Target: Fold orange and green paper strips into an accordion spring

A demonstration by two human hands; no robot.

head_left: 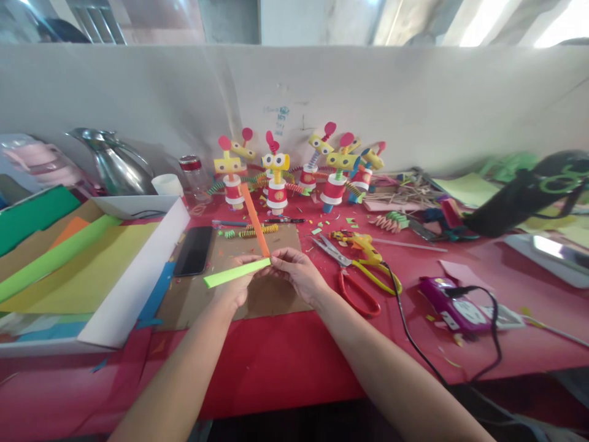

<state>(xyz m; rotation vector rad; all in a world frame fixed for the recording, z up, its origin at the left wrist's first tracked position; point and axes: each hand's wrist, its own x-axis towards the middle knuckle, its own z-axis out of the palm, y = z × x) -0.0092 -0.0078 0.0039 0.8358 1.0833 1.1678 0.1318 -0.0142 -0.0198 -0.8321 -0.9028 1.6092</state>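
Fingers of the right hand (pixel 299 276) and left hand (pixel 238 290) pinch the meeting ends of an orange strip (pixel 254 220) and a green strip (pixel 234 274) above cardboard (pixel 271 301), while left of them a white box (pixel 145 270) holds green, yellow, orange and blue sheets (pixel 101 270).

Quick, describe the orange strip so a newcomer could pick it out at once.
On the red table lies a brown board; above it is the right hand. The orange strip runs from that hand toward the toy figures; colour and direction set it apart from the lime-green strip meeting it there, which points left.
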